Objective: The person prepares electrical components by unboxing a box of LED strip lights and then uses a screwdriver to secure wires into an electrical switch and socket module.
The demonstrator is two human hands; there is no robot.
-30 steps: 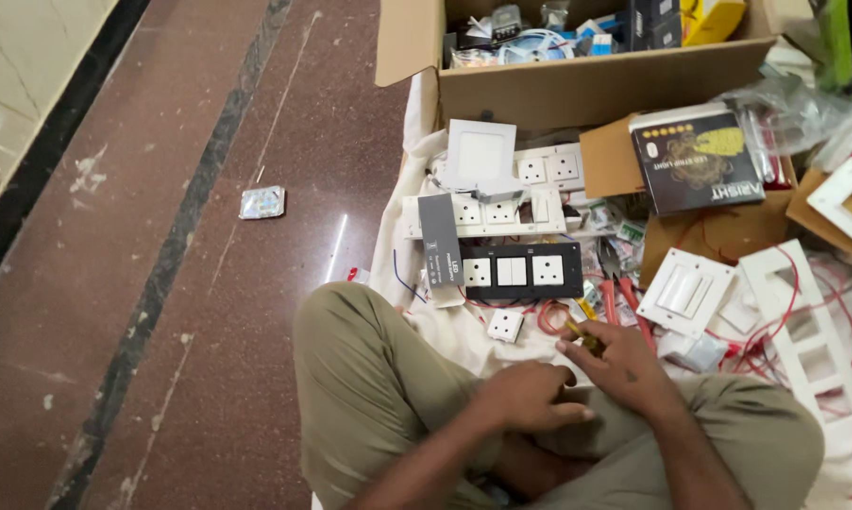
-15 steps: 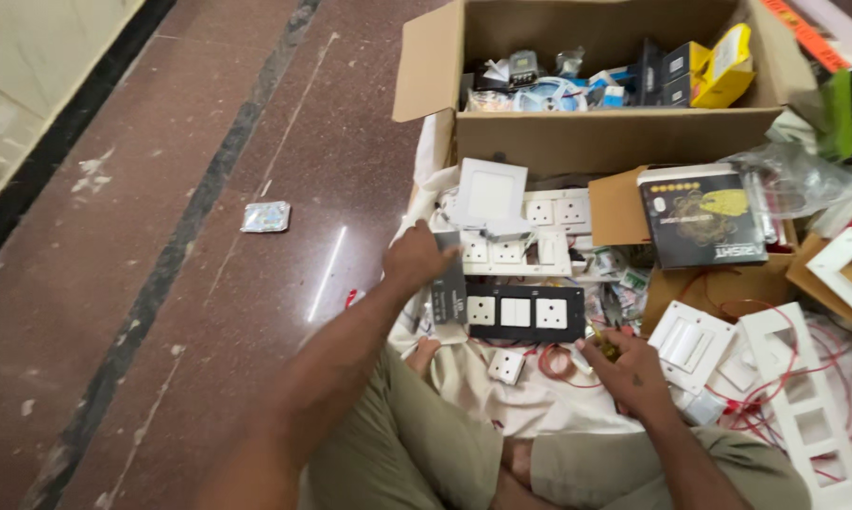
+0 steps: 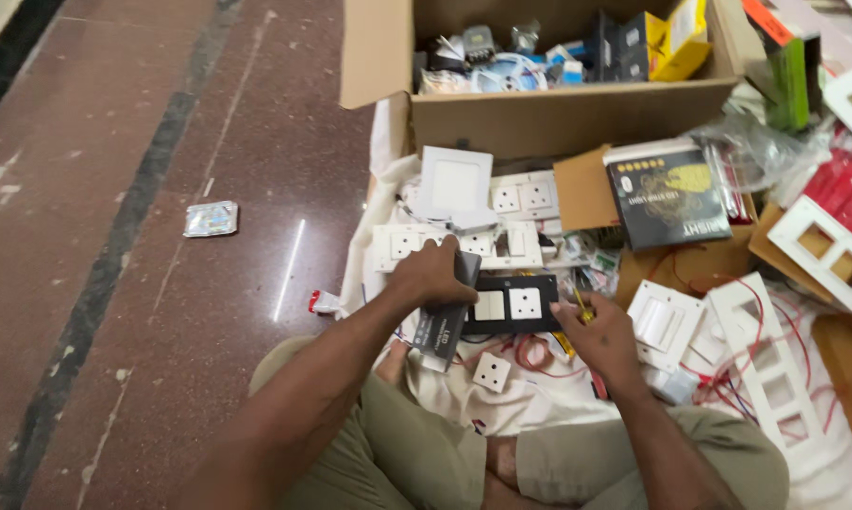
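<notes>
left hand point(image 3: 432, 276): we reached out from our lap; closed it over the dark flat box point(image 3: 445, 321) beside the black switch plate point(image 3: 506, 304)
right hand point(image 3: 603, 332): we edged it toward that plate

Black switch plate point(image 3: 511, 304) with white socket inserts. Dark grey flat box point(image 3: 445, 326) with pale print. White square panel point(image 3: 455, 185); white switch boards point(image 3: 520, 196); small white socket module point(image 3: 491, 371). Brown cardboard box point(image 3: 558, 118). Black carton point(image 3: 669, 196) with yellow picture. Yellow box point(image 3: 683, 28). Green box point(image 3: 792, 80) topped orange. Red wires point(image 3: 530, 354) on white cloth point(image 3: 501, 406). Reddish-brown speckled floor point(image 3: 161, 283) with dark stripe. Silvery wrapper point(image 3: 210, 218). Olive-khaki trousers point(image 3: 416, 453).
</notes>
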